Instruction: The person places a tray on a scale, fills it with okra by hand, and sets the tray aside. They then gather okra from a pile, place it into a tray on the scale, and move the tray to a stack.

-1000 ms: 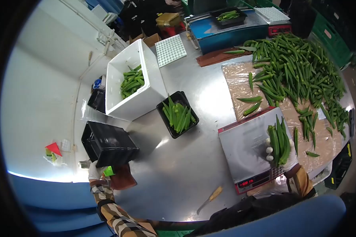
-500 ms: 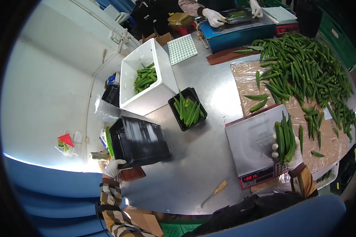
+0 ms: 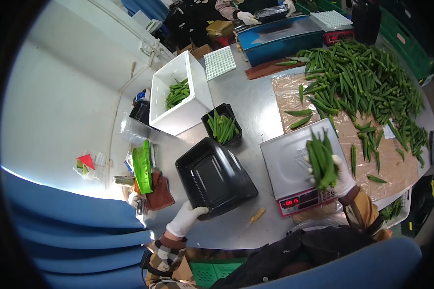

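My left hand (image 3: 187, 217), in a white glove, grips the near rim of a black plastic tray (image 3: 212, 176), which is tilted above the steel table and holds nothing. In my gloved right hand (image 3: 341, 178) is a bunch of okra (image 3: 321, 160), raised over the plate of a digital scale (image 3: 287, 166). Red digits light up on the scale's front. Beyond the held tray stands another black tray (image 3: 237, 114) with okra in it.
A large okra pile (image 3: 366, 82) covers brown paper at the right. A white foam box (image 3: 197, 103) with okra stands behind the trays. Near the table's front lies a knife (image 3: 257, 215). Across the table, a co-worker's gloved hands (image 3: 248, 18) hold a wrapped pack.
My left hand has brought the black tray rightward, toward the table's middle, and turned its inside up. My right hand has shifted the okra bunch slightly left over the scale. The co-worker has lifted the pack.
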Available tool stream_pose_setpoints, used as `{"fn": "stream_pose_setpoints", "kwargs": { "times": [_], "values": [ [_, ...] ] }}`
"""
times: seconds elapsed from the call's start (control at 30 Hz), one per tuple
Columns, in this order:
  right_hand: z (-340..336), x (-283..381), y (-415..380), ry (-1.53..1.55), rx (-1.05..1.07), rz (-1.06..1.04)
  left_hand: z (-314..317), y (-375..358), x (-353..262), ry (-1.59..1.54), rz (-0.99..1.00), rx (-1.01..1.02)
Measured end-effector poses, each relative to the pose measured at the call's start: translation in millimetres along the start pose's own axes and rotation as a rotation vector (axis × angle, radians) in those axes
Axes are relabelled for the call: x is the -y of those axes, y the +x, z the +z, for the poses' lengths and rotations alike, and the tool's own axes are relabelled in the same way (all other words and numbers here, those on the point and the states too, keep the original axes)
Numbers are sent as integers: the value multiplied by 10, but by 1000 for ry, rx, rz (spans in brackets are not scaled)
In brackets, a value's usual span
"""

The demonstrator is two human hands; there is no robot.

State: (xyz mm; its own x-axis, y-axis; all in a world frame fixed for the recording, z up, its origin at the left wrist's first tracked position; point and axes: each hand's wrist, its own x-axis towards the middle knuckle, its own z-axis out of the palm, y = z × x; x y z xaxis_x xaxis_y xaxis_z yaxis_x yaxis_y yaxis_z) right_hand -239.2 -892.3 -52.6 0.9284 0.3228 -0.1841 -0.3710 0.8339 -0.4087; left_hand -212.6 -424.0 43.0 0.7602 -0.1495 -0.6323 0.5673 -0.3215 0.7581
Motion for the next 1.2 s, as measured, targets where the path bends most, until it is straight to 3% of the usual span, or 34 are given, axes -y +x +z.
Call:
{"fn": "stream_pose_setpoints", "kwargs": {
  "times": [0.07, 0.17, 0.2, 0.23, 0.3, 0.4, 0.43, 0.5, 0.57, 0.63, 0.7, 1.0, 1.07, 1.2],
  "values": [
    [220, 24, 83, -37, 105, 45, 159, -49, -36, 74, -2, 4],
    [451, -17, 118, 39, 248, 94, 266, -34, 68, 282, 346, -225],
    [462, -39, 108, 71, 296, 106, 207, 51, 134, 383, 489, -386],
    [467, -56, 63, 61, 293, 119, 231, 164, 222, 265, 776, -653],
    [440, -108, -65, 45, 278, 132, 306, -46, -166, 937, 863, -986],
    [295, -235, -328, 0, 157, 105, 523, 89, -336, 794, 1085, -744],
    [226, -274, -441, 7, 103, 103, 699, 149, -386, 607, 963, -653],
    [-16, -342, -620, 79, 119, 128, 845, 342, -431, 361, 537, -381],
    [-232, -366, -799, 161, 69, 142, 781, 591, -390, 281, 373, -242],
    [-417, -280, -968, 118, 38, 109, 741, 643, -381, 362, 403, -324],
    [-544, -164, -1151, 101, 3, 68, 780, 625, -434, 101, 357, -338],
    [-1202, -47, -1584, 134, -174, 82, 1079, 717, -608, 172, 342, -398],
    [-1275, 6, -1656, 158, -147, 91, 950, 751, -545, 271, 400, -462],
    [-1273, 177, -1769, 190, -119, 76, 927, 591, -599, 116, 371, -477]
  ]
}}
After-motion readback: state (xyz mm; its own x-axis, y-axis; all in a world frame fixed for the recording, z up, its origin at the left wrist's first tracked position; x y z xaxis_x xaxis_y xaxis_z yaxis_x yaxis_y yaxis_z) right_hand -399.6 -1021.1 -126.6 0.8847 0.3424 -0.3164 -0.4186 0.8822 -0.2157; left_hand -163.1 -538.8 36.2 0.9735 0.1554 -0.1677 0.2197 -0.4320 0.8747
